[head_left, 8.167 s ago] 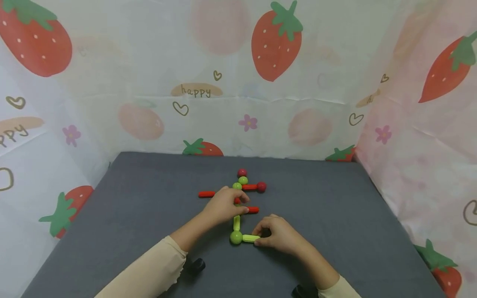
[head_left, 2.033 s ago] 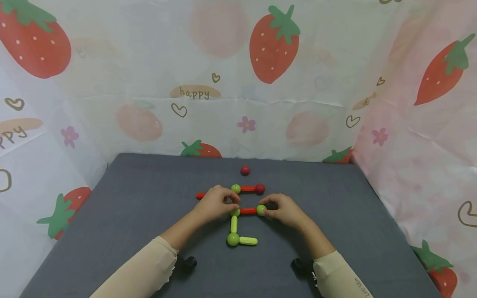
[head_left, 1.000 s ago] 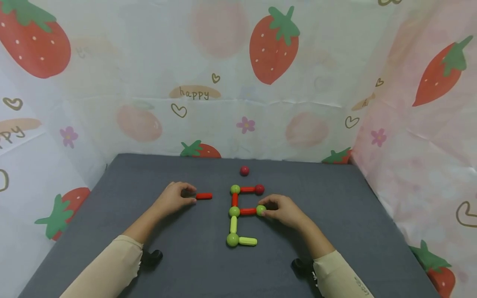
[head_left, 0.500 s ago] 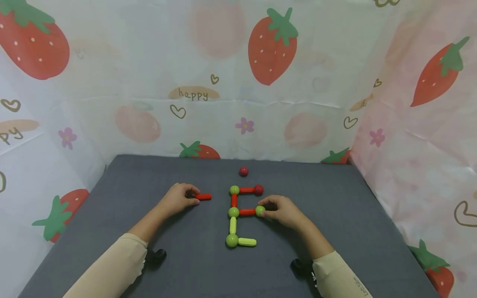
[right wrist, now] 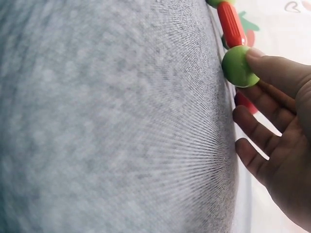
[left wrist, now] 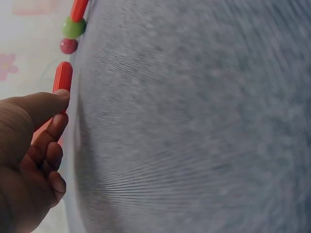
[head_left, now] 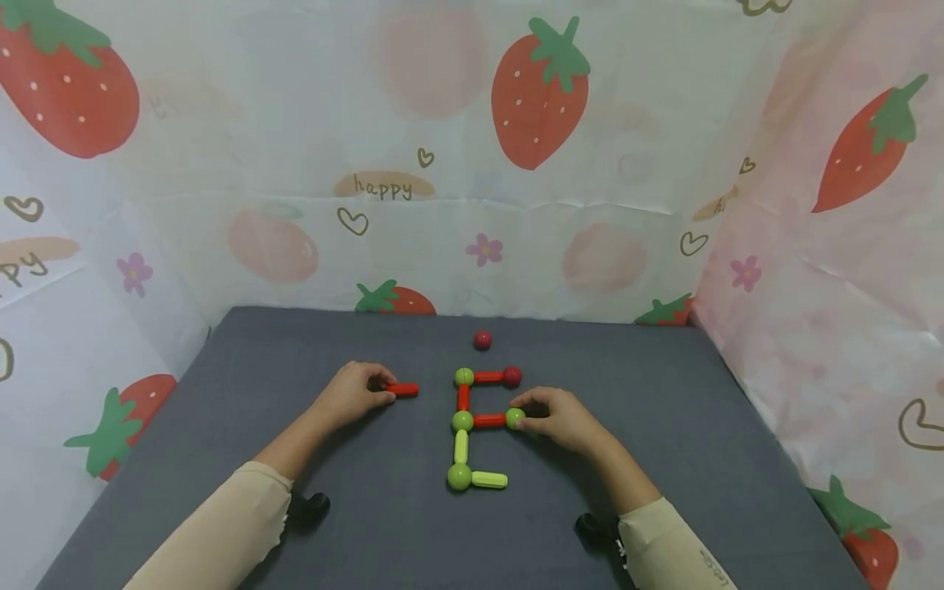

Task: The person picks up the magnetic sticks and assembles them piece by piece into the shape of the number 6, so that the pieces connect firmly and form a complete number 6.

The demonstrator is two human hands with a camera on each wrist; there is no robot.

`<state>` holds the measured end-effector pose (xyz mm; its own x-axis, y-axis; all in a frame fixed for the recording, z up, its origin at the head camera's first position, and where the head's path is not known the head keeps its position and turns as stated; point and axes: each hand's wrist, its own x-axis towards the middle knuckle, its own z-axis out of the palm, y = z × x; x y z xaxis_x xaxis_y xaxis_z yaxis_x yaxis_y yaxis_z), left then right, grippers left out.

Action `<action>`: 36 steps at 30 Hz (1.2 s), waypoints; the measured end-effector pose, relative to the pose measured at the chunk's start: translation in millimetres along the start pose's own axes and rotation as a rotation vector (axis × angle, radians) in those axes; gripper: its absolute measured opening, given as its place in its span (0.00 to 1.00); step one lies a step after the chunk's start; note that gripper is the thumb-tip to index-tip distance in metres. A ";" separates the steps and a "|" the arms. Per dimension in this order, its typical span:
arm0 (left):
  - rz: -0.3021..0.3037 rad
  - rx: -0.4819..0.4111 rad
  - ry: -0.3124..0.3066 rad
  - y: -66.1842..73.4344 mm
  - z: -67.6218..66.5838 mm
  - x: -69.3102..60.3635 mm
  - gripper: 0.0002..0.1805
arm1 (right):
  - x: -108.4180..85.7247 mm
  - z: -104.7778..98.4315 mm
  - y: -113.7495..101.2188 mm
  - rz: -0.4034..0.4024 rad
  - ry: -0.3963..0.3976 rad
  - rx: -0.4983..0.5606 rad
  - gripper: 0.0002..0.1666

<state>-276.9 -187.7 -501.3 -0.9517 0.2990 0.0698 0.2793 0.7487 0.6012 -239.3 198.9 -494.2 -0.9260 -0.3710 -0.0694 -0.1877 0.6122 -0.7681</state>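
My left hand (head_left: pixel 352 397) pinches the near end of a loose red rod (head_left: pixel 406 390) between thumb and fingers; the left wrist view shows the ridged rod (left wrist: pixel 63 76) sticking out past the thumb. On the other side, my right hand (head_left: pixel 562 418) holds a green ball (right wrist: pixel 239 67) that touches the end of a red rod (head_left: pixel 490 420). That rod belongs to a joined figure: green balls (head_left: pixel 463 420) and red and yellow-green rods (head_left: pixel 460 447) form an upright line with arms to the right. A dark red ball (head_left: pixel 512 376) ends the top arm.
A single dark red ball (head_left: pixel 483 339) lies behind the figure. The lowest yellow-green rod (head_left: pixel 490 480) extends right from a larger green ball (head_left: pixel 460 476). A dark grey cloth (head_left: pixel 398 533) covers the table, with a strawberry-print curtain (head_left: pixel 295 147) around it.
The right hand has moved from the lowest rod to the middle arm, where the green ball from the back now sits. My left hand has left the figure for the loose red rod.
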 end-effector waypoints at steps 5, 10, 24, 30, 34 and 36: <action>0.001 -0.023 -0.007 16.5 -8.8 -3.1 0.10 | -0.4 -0.1 1.3 -0.002 0.004 -0.001 0.17; 0.026 -0.012 -0.038 41.9 -15.5 -5.7 0.11 | -1.1 -0.4 2.4 -0.003 0.008 -0.006 0.17; 0.150 -0.045 -0.154 107.6 12.0 -10.1 0.07 | -0.5 -1.2 3.6 0.010 0.009 -0.008 0.17; 0.200 -0.047 -0.205 119.9 36.0 -9.2 0.07 | 1.4 -1.3 2.5 0.001 0.007 -0.001 0.17; 0.192 -0.022 -0.210 125.2 47.4 -10.4 0.08 | 2.1 -0.9 2.8 -0.018 0.005 0.005 0.17; 0.196 -0.022 -0.214 126.9 52.0 -10.4 0.08 | 2.0 -0.7 3.5 -0.017 0.006 0.009 0.17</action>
<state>-224.9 -65.0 -467.1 -0.8309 0.5561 0.0183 0.4499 0.6521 0.6103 -242.0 200.9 -496.6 -0.9248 -0.3768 -0.0522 -0.2005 0.5994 -0.7750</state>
